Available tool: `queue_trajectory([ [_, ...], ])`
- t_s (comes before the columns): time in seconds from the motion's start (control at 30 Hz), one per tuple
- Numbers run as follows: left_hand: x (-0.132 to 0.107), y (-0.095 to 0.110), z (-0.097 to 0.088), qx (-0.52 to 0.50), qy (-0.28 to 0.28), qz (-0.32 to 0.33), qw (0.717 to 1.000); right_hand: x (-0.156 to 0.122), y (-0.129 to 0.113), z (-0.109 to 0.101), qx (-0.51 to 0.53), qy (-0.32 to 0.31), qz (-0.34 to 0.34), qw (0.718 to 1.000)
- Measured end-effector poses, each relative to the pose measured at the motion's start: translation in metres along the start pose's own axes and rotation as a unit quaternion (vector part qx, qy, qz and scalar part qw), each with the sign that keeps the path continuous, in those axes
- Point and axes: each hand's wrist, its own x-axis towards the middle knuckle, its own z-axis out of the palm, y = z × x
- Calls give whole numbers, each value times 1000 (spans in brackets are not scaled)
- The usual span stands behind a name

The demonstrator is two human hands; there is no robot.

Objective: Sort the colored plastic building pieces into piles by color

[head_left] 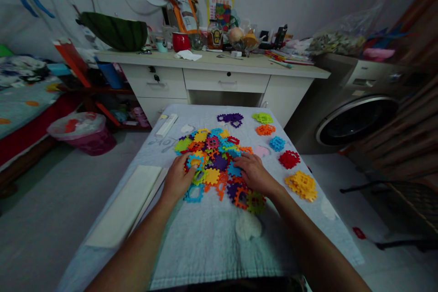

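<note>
Toothed plastic pieces (pixel 219 162) in many colours lie heaped between and just beyond the fingers on the cloth-covered bench (pixel 198 255). The left hand (pixel 178 179) appears to pinch a blue piece (pixel 195 160) between thumb and fingers at the heap's near left edge; the right hand (pixel 255 172) rests bent fingers on the heap's right side, and whether they grasp anything I cannot tell. Small single-colour piles stand apart: purple (pixel 235 117) beyond the fingers, then green (pixel 262 118), orange (pixel 265 130), blue (pixel 277 143), red (pixel 289 159) and yellow (pixel 301 185) to their right. Sorting by colour seems in hand, far from done; the next move calls for freeing one colour's pieces without dragging tangled neighbours along.
</note>
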Motion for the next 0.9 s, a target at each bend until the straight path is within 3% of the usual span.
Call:
queue_trajectory([
  [0.17,-1,0,0,-52,13,-38,998,-3,15,-7,21,71,40,996],
  [0.4,-1,-2,5,-101,8,-47,994,-4,23,0,16,98,143,985],
  [0.47,-2,-4,6,-88,-2,-41,995,-3,20,6,30,98,128,986],
  [0.6,-4,-7,7,-61,0,-14,998,-2,15,15,128,102,26,986],
  [0.67,-4,-8,7,-50,3,-2,999,-1,17,18,162,132,4,978],
  [0.8,-5,-8,5,-46,6,6,999,0,31,22,118,222,74,965],
  [0.9,-6,-7,4,-51,2,12,999,0,44,25,52,225,149,962],
])
